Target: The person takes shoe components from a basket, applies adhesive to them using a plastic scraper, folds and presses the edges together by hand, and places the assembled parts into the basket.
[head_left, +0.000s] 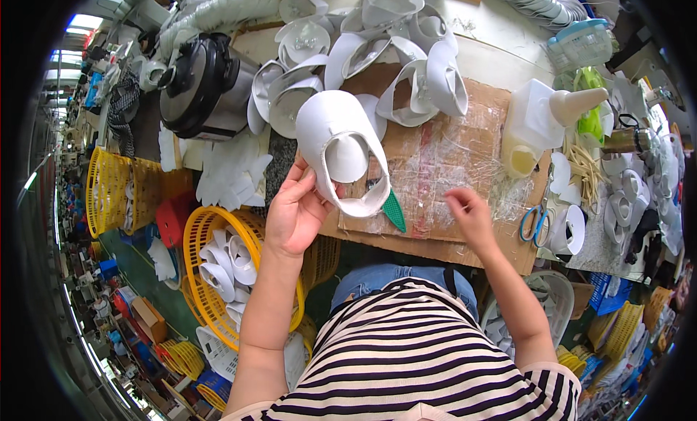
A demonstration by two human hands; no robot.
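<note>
A white shoe upper (334,120), with a rounded closed end and an open lower edge, is gripped in my left hand (298,207). My fingers go behind its side, and the thumb lies near its edge. Below it, a green textured pointed piece (393,210) shows against the cardboard sheet (443,160); its other end is hidden by the upper. Over the cardboard's right front part, my right hand (470,216) is apart from the upper. Its fingers are curled with thumb and fingertips close together; I cannot make out anything between them.
Several white uppers (363,54) crowd the table's far side. A black-lidded pot (200,87) stands left. At right are a glue bottle (534,120) and blue-handled scissors (535,225). A yellow basket (190,247) of white pieces stands lower left, and a white basin (559,294) lower right.
</note>
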